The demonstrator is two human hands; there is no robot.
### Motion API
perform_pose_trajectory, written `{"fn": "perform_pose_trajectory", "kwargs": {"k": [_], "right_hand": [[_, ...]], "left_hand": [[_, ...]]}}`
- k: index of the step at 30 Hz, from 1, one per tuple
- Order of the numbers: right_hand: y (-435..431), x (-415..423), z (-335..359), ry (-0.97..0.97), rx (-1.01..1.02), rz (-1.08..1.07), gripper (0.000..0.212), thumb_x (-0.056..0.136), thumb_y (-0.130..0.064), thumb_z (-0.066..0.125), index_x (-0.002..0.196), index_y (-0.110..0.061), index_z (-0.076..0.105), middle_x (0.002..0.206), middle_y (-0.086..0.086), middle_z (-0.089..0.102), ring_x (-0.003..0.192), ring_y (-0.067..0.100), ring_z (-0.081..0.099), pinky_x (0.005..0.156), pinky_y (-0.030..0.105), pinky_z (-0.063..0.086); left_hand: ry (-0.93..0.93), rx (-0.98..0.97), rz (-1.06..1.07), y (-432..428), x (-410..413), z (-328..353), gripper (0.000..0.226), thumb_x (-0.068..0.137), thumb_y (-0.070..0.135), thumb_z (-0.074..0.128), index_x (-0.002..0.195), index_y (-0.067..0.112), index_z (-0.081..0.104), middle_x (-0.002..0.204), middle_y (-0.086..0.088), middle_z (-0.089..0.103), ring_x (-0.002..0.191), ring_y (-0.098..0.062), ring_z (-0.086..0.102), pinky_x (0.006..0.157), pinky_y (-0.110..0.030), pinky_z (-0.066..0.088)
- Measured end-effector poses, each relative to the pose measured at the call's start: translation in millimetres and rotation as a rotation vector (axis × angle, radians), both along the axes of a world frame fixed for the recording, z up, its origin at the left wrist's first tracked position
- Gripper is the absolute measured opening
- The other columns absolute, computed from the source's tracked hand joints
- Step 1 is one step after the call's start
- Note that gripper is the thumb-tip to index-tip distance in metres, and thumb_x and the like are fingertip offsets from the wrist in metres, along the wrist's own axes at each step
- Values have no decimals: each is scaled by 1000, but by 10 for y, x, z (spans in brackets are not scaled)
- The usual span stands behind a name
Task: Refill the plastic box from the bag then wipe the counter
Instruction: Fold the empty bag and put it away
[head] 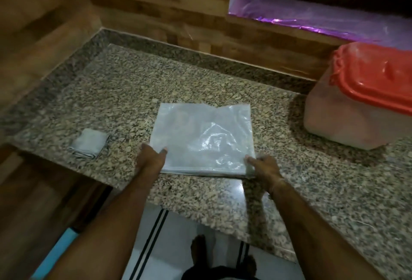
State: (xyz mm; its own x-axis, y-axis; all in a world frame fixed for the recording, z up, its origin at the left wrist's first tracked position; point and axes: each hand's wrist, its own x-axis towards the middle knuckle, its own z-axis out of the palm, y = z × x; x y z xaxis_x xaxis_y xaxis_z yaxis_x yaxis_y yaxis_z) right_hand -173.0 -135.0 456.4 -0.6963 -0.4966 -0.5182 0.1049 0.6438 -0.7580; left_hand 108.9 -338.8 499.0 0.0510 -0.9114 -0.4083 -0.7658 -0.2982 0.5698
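Head view looks down on a flat, clear bag point(200, 139) lying on the speckled table point(178, 79), straight ahead of both hands at 12 o'clock. Its near edge runs from 9 to 3 o'clock, and each hand has one end of that edge. The left hand point(151, 157) pinches the near-left corner with the thumb lying on top. The right hand point(264, 166) grips the near-right corner with curled fingers. The hands sit well apart, a bag's width between them.

The bag looks slack and emptied. The plastic box point(347, 119) stands at 2 o'clock from the hands, apart from the bag, with its red lid point(379, 79) on. So the refill seems finished.

A folded grey cloth point(89, 143) lies at 9 o'clock from the left hand, near it and clear of the bag. The left hand is much the nearer, so it is the likelier one to take the cloth for wiping once the bag is set aside.
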Motion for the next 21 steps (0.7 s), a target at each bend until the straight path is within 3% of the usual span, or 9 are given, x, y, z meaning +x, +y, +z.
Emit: {"fn": "perform_pose_trajectory", "kwargs": {"k": [2,6,8,10,11,13,15,17,21], "right_hand": [[219,-25,169,-120,-92,-225,41,68,-36,90,86,-2,76,98,21,79,93,37,76,91,58,61],[588,48,323,-517,-528,-664,43,98,-24,70,136,-4,63,129,19,71,119,36,68,99,58,58],[677,173,314,-562,-589,-774,41,100,-20,68,139,-8,62,128,16,72,112,30,71,86,51,62],[640,331,385,-573,-524,-767,27,99,-14,68,125,-6,67,117,14,73,94,24,71,71,40,66],[638,365,413,-560,-450,-758,19,98,-11,69,117,-7,68,112,14,72,87,23,70,60,35,66],[687,327,401,-483,-317,-756,20,98,-7,69,117,-3,65,111,17,70,82,25,67,47,31,61],[793,196,363,-388,-247,-750,36,97,-3,69,131,5,59,124,22,67,93,32,65,66,41,64],[893,64,295,-323,-163,-708,43,97,-4,69,136,9,56,132,24,65,104,35,63,90,53,60],[982,-179,332,-245,-93,-590,31,98,-7,68,126,4,61,120,15,67,107,33,65,99,49,56]], "left_hand": [[97,25,-49,123,-40,-11,57,88,27,77,131,-5,55,130,-25,63,117,-41,63,97,-42,52],[292,219,-176,602,-234,-102,48,77,24,84,118,6,66,114,-11,73,100,-30,71,92,-44,59],[329,329,-264,819,-328,-187,59,64,31,87,115,9,68,112,-11,75,96,-29,73,89,-47,60],[329,402,-370,976,-378,-127,57,61,33,89,109,7,72,104,-13,78,91,-31,75,85,-50,61],[283,390,-420,1009,-411,-77,54,66,33,89,109,6,72,102,-12,78,93,-33,75,85,-49,62],[55,167,-472,954,-521,19,66,76,41,85,127,7,59,117,-13,70,110,-33,68,92,-43,56],[-121,-106,-523,761,-722,117,80,84,48,75,144,10,40,139,-20,52,129,-38,51,102,-47,46],[-137,-232,-637,543,-1000,172,74,90,51,65,147,13,38,145,-21,48,134,-40,43,107,-50,40],[-37,-82,-862,263,-1591,99,67,100,54,50,154,18,35,154,-16,44,142,-38,39,113,-52,37]]}}
